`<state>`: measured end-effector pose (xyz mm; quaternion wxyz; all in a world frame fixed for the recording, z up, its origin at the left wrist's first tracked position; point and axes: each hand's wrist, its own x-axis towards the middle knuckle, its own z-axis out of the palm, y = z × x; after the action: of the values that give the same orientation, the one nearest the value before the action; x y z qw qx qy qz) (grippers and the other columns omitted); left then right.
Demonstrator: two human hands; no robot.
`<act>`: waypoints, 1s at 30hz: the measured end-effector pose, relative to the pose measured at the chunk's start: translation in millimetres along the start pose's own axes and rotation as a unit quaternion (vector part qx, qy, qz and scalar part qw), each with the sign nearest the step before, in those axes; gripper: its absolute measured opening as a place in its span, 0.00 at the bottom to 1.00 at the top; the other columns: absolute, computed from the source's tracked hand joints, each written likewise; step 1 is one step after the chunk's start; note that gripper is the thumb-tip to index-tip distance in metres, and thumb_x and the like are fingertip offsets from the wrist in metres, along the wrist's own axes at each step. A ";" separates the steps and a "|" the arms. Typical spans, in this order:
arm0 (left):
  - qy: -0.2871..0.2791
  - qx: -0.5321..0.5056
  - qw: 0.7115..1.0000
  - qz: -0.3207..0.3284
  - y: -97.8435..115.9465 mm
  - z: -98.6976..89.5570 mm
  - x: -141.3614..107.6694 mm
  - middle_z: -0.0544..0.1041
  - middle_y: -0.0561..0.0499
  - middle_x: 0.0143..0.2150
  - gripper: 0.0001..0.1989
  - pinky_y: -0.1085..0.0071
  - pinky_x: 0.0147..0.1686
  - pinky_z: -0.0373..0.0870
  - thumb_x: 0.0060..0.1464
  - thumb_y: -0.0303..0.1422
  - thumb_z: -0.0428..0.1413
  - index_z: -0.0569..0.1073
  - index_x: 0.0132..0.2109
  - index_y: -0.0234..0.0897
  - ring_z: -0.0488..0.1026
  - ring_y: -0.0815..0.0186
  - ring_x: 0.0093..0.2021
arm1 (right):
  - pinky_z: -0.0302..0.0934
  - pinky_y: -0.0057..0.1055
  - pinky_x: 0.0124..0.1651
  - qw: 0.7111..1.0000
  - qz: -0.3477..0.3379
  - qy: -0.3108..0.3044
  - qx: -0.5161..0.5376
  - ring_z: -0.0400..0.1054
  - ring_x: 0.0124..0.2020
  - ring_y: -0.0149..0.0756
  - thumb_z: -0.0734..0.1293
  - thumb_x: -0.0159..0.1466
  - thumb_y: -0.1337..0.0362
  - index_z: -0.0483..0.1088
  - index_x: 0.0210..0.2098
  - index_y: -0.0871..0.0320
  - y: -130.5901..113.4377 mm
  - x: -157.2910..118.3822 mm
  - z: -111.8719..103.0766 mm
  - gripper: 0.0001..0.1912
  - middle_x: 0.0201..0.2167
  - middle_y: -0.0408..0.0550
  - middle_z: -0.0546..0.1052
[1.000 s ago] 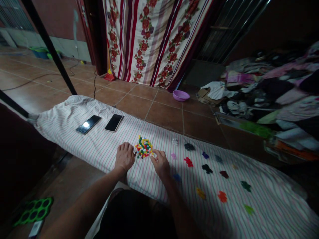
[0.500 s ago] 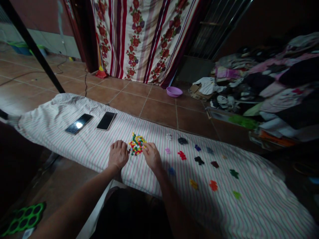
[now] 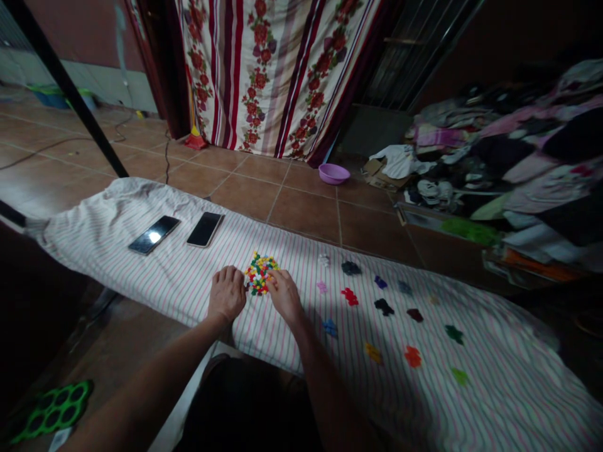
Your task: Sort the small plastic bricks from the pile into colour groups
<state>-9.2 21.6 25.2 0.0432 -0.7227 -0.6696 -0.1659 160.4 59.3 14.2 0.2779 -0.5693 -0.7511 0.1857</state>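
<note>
- Left bare hand [image 3: 227, 294] rests beside the multicoloured heap of small pieces [image 3: 257, 271], fingers bent, grip hidden.
- Right bare hand [image 3: 285, 295]: fingers narrow at heap's edge, grip unclear.

Heap of pieces [image 3: 259, 271] on cloth [image 3: 188, 276], btwn L hand [image 3: 227, 293] and R hand [image 3: 284, 292], 2 phones [image 3: 205, 230] on cloth to L, other piles [image 3: 349, 296] spread to R; beyond cloth, bowl [image 3: 334, 179] on floor [image 3: 301, 207], curtain [image 3: 273, 75] behind it & to L, clothes heap [image 3: 502, 152] to R

The pieces [image 3: 258, 274] look plastic, the sheet [image 3: 188, 273] matt cloth, the phones [image 3: 205, 229] glossy.
</note>
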 end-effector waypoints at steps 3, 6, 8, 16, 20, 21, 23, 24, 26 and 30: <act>-0.002 -0.006 1.000 -0.005 0.6 -1.3 0.4 0.69 0.45 0.43 0.06 0.59 0.47 0.59 0.58 0.32 0.47 0.68 0.40 0.38 0.64 0.57 0.46 | 0.63 0.29 0.48 1.000 0.017 0.004 -0.011 0.69 0.43 0.35 0.60 0.65 0.66 0.73 0.49 0.55 -6.3 3.7 -7.9 0.15 0.45 0.51 0.73; -0.001 -0.010 1.000 -0.006 1.0 -1.8 1.0 0.69 0.45 0.43 0.06 0.59 0.47 0.59 0.58 0.32 0.47 0.68 0.40 0.38 0.64 0.57 0.46 | 0.63 0.28 0.44 0.997 0.060 0.004 -0.042 0.70 0.41 0.34 0.61 0.66 0.63 0.72 0.51 0.53 -6.7 6.9 -14.3 0.16 0.47 0.50 0.72; -0.003 -0.011 1.000 -0.007 1.0 -1.9 1.4 0.69 0.45 0.43 0.06 0.59 0.47 0.59 0.58 0.32 0.48 0.68 0.40 0.38 0.64 0.57 0.46 | 0.63 0.28 0.44 0.995 0.074 0.003 -0.062 0.70 0.41 0.35 0.61 0.66 0.62 0.71 0.54 0.53 -4.5 8.8 -15.7 0.17 0.46 0.50 0.72; -0.005 -0.015 1.000 -0.013 0.4 -1.5 1.2 0.69 0.45 0.44 0.06 0.58 0.48 0.59 0.58 0.32 0.47 0.68 0.40 0.39 0.63 0.57 0.47 | 0.63 0.29 0.47 0.998 0.032 -0.024 -0.041 0.70 0.41 0.35 0.61 0.64 0.68 0.75 0.46 0.55 10.7 9.5 -10.4 0.14 0.44 0.51 0.72; -0.003 -0.019 1.000 -0.014 -0.2 0.1 1.1 0.68 0.45 0.44 0.06 0.58 0.48 0.59 0.57 0.32 0.48 0.68 0.40 0.39 0.63 0.57 0.46 | 0.64 0.32 0.48 0.999 0.033 -0.011 -0.034 0.69 0.39 0.36 0.62 0.64 0.67 0.73 0.48 0.57 19.7 8.9 -11.5 0.15 0.43 0.53 0.73; -0.001 -0.020 1.000 -0.014 -0.4 0.8 1.1 0.68 0.45 0.44 0.06 0.58 0.48 0.59 0.57 0.32 0.48 0.68 0.40 0.39 0.63 0.58 0.46 | 0.64 0.33 0.49 0.999 0.031 -0.007 -0.033 0.69 0.40 0.36 0.62 0.64 0.67 0.72 0.50 0.57 20.9 8.8 -11.6 0.16 0.44 0.53 0.72; 0.004 -0.017 1.000 -0.010 -0.9 2.3 1.2 0.68 0.45 0.44 0.06 0.58 0.47 0.59 0.58 0.33 0.48 0.68 0.40 0.38 0.63 0.57 0.46 | 0.64 0.33 0.50 0.999 0.021 -0.004 -0.032 0.69 0.43 0.37 0.61 0.64 0.68 0.69 0.54 0.56 21.2 8.6 -11.0 0.19 0.46 0.52 0.72; 0.006 -0.016 1.000 -0.007 -1.2 3.1 1.3 0.68 0.45 0.43 0.06 0.58 0.47 0.59 0.58 0.33 0.48 0.67 0.40 0.38 0.63 0.57 0.46 | 0.63 0.32 0.51 0.999 0.015 -0.006 -0.034 0.69 0.45 0.37 0.61 0.63 0.69 0.68 0.56 0.55 20.4 8.4 -10.5 0.21 0.46 0.52 0.71; 0.011 -0.012 1.000 -0.002 -1.5 4.1 1.3 0.68 0.45 0.43 0.06 0.58 0.47 0.59 0.58 0.34 0.48 0.67 0.40 0.38 0.63 0.57 0.47 | 0.62 0.32 0.53 0.999 0.004 -0.016 -0.041 0.68 0.48 0.37 0.59 0.63 0.71 0.68 0.56 0.53 17.9 7.8 -9.8 0.23 0.46 0.51 0.71; 0.013 -0.008 1.000 0.000 -1.3 4.1 1.2 0.68 0.45 0.42 0.05 0.59 0.47 0.59 0.58 0.33 0.48 0.67 0.40 0.38 0.63 0.57 0.47 | 0.62 0.32 0.52 0.998 0.003 -0.040 -0.048 0.68 0.47 0.37 0.57 0.62 0.74 0.71 0.53 0.55 15.7 7.2 -10.9 0.23 0.46 0.52 0.71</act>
<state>-9.7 24.1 21.5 0.0464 -0.7207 -0.6678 -0.1803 177.6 70.2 14.8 0.2192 -0.5761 -0.7682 0.1728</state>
